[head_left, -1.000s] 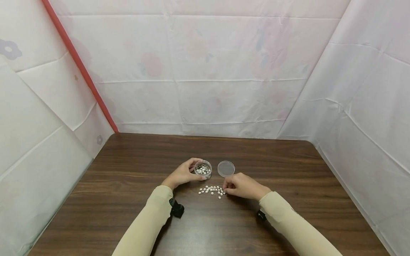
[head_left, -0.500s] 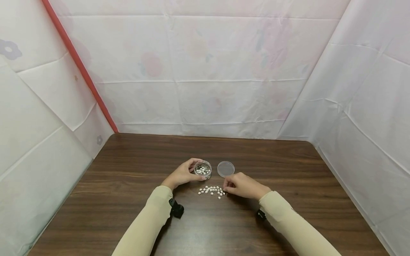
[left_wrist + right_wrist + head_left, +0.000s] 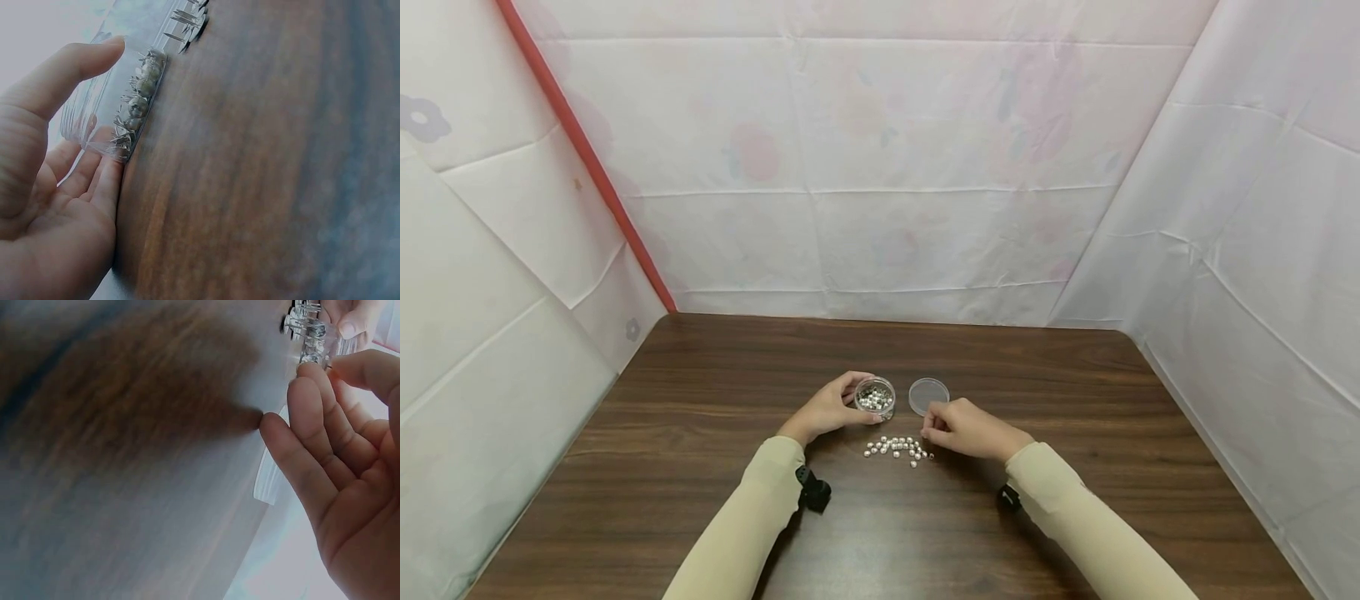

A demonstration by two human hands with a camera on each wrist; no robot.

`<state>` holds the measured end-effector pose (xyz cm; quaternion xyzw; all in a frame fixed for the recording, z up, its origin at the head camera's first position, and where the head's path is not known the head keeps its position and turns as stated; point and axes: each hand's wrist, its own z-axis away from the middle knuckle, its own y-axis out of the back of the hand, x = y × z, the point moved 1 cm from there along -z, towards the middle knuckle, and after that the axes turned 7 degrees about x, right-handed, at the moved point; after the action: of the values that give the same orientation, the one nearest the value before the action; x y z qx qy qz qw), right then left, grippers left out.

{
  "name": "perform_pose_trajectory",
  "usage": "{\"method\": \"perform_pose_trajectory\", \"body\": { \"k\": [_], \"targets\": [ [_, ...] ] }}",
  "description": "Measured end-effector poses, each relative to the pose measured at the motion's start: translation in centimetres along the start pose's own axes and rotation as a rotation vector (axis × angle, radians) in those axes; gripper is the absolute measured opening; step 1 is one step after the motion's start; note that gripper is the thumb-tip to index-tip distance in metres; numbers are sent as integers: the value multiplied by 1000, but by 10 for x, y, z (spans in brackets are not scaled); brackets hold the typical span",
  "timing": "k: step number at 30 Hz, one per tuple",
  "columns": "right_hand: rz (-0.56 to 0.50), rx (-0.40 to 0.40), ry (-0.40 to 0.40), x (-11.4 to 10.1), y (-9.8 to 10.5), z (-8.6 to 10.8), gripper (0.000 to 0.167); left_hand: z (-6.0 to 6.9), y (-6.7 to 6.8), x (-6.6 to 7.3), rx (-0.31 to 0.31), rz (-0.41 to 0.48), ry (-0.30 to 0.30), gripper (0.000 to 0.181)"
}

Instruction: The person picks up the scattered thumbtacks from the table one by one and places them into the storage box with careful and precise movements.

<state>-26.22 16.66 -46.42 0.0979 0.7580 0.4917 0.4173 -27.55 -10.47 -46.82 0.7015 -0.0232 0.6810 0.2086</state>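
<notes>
Head view: nearest are two cream sleeves, each with a black wrist device, on the near side of the open clear jar, which serves as reference. The jar stands upright on the dark wood-grain table.

Loose silver studs lie in a scattered, elongated group on the jar's near side, extending towards its right. Right hand is to the right of the jar and the near side, beside the end of that group. Its fingers are bent, with thumb and index tips close together; whether a stud is pinched cannot be told from either view.

Left hand grasps the jar from its left, thumb on the near wall and fingers round the far one. Inside the jar is a quantity of studs with thin pointed prongs, seen at its base in the left wrist view.

Clear round lid lies flat just to the right of the jar, partly behind the right hand. Well beyond the jar hangs a pale, creased, floral-patterned sheet; a red strip runs up beyond the jar, far to its left.
</notes>
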Motion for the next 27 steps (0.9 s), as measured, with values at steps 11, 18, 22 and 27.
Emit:
{"method": "perform_pose_trajectory", "body": {
  "k": [11,18,22,27],
  "targets": [
    [76,178,27,-3,1,-20,7,-16,-1,-29,17,1,-6,74],
    [92,219,-7,-12,2,-34,6,-15,-1,-30,7,3,1,74],
    [106,234,-17,-16,0,-43,6,-15,1,-29,13,-3,5,74],
    [134,246,-18,-19,-3,-53,6,-15,2,-30,23,-14,24,74]
  ]
}}
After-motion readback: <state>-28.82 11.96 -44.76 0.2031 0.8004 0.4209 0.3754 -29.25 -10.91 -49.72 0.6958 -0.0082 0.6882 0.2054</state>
